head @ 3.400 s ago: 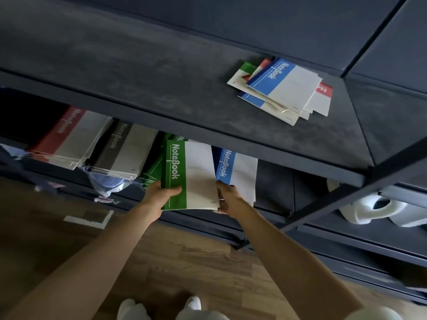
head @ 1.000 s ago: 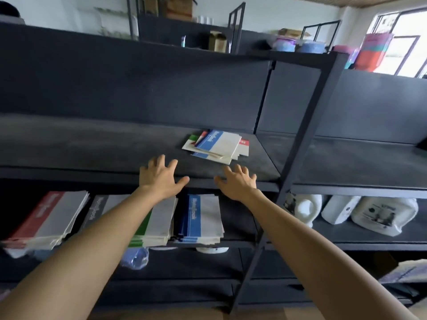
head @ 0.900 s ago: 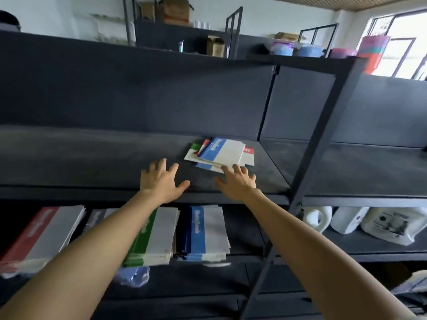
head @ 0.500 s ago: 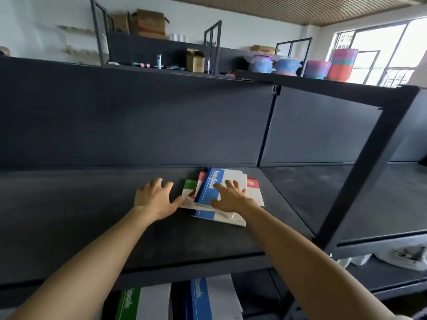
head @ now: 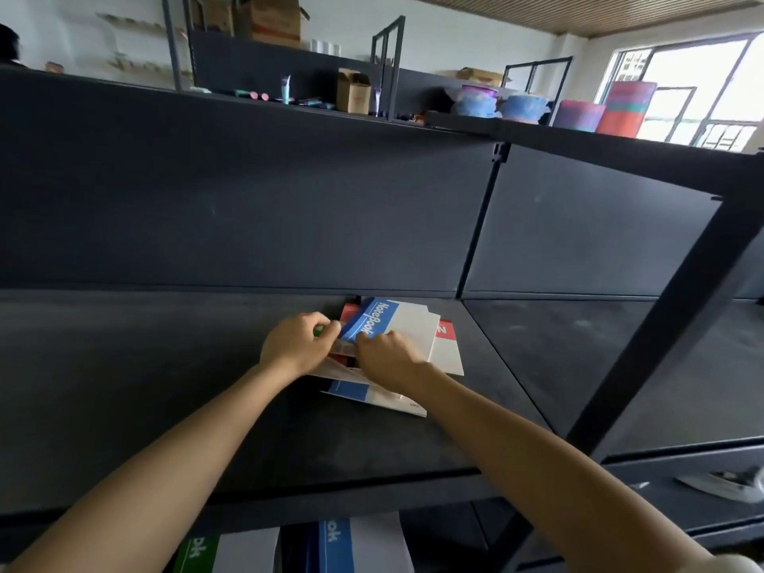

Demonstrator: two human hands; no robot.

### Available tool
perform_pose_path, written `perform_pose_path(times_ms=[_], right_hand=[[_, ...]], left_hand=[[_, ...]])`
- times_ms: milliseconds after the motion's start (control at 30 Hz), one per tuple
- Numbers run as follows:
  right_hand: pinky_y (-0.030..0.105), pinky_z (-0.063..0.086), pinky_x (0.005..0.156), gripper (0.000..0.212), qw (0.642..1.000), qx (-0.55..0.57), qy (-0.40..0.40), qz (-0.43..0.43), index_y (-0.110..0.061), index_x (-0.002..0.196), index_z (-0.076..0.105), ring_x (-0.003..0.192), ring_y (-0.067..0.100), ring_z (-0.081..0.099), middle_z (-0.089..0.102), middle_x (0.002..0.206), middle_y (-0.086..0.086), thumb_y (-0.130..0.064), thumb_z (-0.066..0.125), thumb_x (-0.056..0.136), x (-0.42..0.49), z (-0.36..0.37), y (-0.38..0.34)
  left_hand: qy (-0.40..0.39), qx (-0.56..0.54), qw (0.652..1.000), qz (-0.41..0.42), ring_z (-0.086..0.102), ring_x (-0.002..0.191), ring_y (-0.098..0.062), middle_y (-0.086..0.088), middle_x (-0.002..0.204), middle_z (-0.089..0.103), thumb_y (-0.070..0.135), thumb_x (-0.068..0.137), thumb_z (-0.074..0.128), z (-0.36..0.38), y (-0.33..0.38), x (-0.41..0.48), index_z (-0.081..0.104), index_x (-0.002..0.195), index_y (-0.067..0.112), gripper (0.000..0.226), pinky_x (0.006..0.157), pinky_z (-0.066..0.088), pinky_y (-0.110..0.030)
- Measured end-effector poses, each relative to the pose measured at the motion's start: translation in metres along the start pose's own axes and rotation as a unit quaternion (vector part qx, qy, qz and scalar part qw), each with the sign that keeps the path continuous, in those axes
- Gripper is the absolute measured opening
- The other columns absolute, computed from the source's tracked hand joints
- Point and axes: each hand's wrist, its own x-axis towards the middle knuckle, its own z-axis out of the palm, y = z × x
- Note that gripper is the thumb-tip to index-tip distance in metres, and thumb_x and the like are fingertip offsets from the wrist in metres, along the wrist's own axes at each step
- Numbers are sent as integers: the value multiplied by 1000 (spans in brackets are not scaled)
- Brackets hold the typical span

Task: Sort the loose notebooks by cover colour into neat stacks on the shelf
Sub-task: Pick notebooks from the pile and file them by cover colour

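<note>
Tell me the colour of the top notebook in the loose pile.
The top notebook has a blue band, otherwise white; the head view shows it.

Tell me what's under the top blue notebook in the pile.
A red notebook, a green notebook and a second blue notebook peek out; the left hand and right hand cover the rest.

Blue-banded white notebook (head: 392,324), red-banded white notebook (head: 448,349), matte black shelf (head: 144,386), green-banded white notebook (head: 231,552)

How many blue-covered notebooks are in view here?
3: a top blue notebook on the loose pile, a bottom blue notebook under that pile, and a lower-shelf blue notebook below. Others may be hidden underneath.
</note>
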Motion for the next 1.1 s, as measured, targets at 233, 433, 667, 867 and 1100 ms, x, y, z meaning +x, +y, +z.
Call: perform_pose_path(times_ms=[233,433,667,867,1100], right_hand=[[20,27,37,19,927,80,302,-207,-3,70,61,35,24,49,56,48,8,-10,46,77,-8,-6,-14],[37,45,91,42,975,219,28,12,-10,132,48,115,30,53,54,132,14,-35,42,99,14,7,22],[33,43,96,59,996,77,-51,5,-13,135,46,114,25,55,55,132,8,-55,39,95,23,23,34],[33,41,99,64,988,125,-50,69,-24,141,42,125,23,48,46,143,2,-63,42,90,22,22,42],[21,45,69,30,994,-108,8,-17,-2,127,46,92,16,64,61,107,6,-15,43,100,19,12,16]], left_hand=[[-193,-532,768,-299,68,60,-23,-13,71,69,45,97,34,-24,1,-10,62,101,5,48,59,53,-32],[-116,-435,826,-340,55,75,-26,-12,86,58,12,93,53,-39,-16,-25,50,119,3,28,78,43,-41],[-23,-460,815,-351,52,100,-32,-15,108,53,15,94,53,-64,-38,-40,39,135,8,44,77,43,-44],[-9,-476,806,-352,54,89,-29,-14,103,55,17,93,53,-74,-50,-54,39,134,8,45,75,44,-44],[-25,-486,801,-348,54,81,-26,-12,91,54,14,94,52,-72,-46,-63,37,133,8,42,74,43,-44]])
